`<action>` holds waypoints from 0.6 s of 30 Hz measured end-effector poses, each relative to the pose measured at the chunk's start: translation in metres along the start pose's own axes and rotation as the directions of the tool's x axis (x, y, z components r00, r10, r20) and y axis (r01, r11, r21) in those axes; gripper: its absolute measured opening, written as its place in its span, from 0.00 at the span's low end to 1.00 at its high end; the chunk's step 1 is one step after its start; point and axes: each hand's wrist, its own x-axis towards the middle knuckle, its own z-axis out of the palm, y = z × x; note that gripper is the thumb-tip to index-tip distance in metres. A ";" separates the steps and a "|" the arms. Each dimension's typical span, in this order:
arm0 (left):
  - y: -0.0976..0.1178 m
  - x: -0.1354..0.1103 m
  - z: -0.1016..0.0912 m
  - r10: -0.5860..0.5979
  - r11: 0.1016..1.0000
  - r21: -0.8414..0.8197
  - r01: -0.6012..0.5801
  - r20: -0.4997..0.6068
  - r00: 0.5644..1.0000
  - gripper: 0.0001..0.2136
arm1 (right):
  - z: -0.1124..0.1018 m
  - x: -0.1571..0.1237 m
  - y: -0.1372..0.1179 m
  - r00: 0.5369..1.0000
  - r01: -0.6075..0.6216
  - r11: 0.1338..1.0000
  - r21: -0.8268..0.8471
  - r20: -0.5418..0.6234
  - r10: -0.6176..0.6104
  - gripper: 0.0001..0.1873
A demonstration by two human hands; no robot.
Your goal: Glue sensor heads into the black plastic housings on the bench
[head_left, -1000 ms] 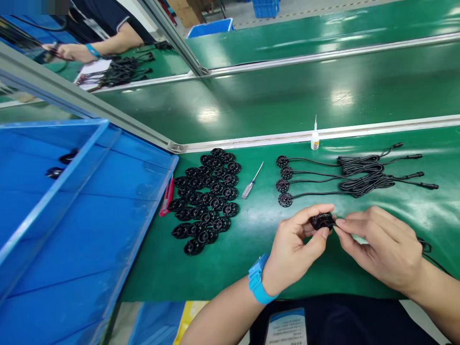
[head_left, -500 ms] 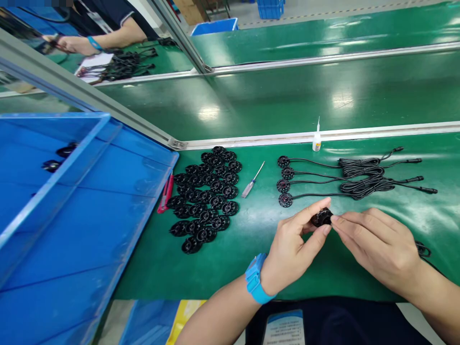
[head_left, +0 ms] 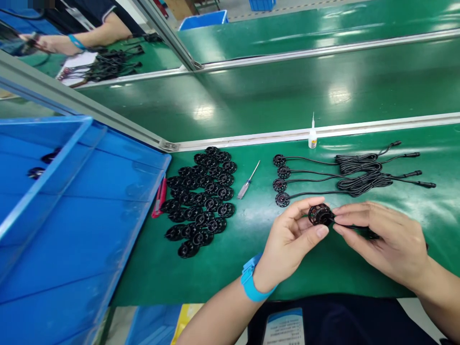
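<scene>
Turned since the earlier frame, the black disc (head_left: 319,214) sits above the table (head_left: 201,282) — left hand (head_left: 289,239) pinching it, right hand (head_left: 393,237) just beside, pinching the cable (head_left: 354,227) that runs off rightward.

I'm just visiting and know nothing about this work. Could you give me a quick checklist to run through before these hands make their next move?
1. Left hand gripping the round black part: ok, held between thumb and fingers.
2. Right hand on the thin black cable: ok, fingers close around it beside the part.
3. Cable firmly fixed in the part: cannot tell, the join is too small to judge.
4. Screwdriver away from both hands: ok, lying on the green table to their left.
5. Small white bottle upright: ok, standing by the pale rail, nozzle up.
</scene>
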 end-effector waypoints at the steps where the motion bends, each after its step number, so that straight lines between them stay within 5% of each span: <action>1: -0.001 0.000 0.000 -0.001 1.000 -0.007 0.001 -0.009 1.000 0.22 | 0.001 0.000 0.000 1.000 0.007 1.000 -0.004 -0.001 -0.007 0.04; 6: -0.005 0.002 0.000 0.025 1.000 -0.012 -0.026 -0.075 0.997 0.20 | 0.001 -0.004 0.001 0.999 -0.009 0.998 0.069 0.032 0.007 0.07; 9: -0.006 0.004 0.001 0.008 1.000 -0.009 -0.009 -0.102 0.995 0.20 | -0.010 0.003 0.014 0.988 -0.154 0.974 0.166 0.052 0.147 0.10; 13: -0.006 0.004 0.002 0.014 1.000 -0.018 -0.016 -0.109 0.994 0.18 | -0.012 0.036 0.060 0.904 -0.406 0.911 0.069 -0.114 0.412 0.13; 18: -0.007 0.002 0.003 0.009 0.999 -0.049 -0.014 -0.102 0.995 0.16 | 0.034 0.090 0.127 0.869 -0.495 0.869 0.005 -0.007 0.495 0.27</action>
